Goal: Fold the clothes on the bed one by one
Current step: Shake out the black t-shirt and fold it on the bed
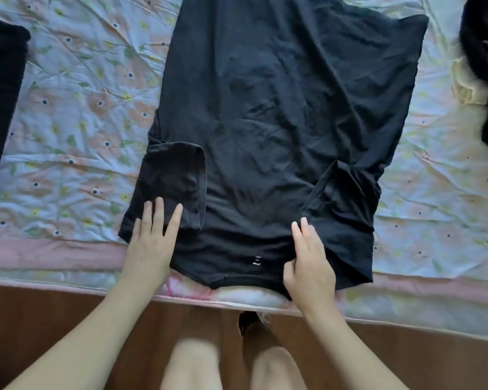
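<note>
A black T-shirt lies spread on the floral bed cover, its collar towards me at the bed's near edge. Both short sleeves are folded inward over the body. My left hand rests flat with straight fingers on the folded left sleeve and shoulder. My right hand lies on the shirt beside the collar, fingers straight, thumb tucked at a fold of the cloth near the right sleeve.
A long dark garment lies at the bed's far left. A fluffy black garment with a pale cloth under it sits at the right edge. A wooden floor and my legs are below the bed edge.
</note>
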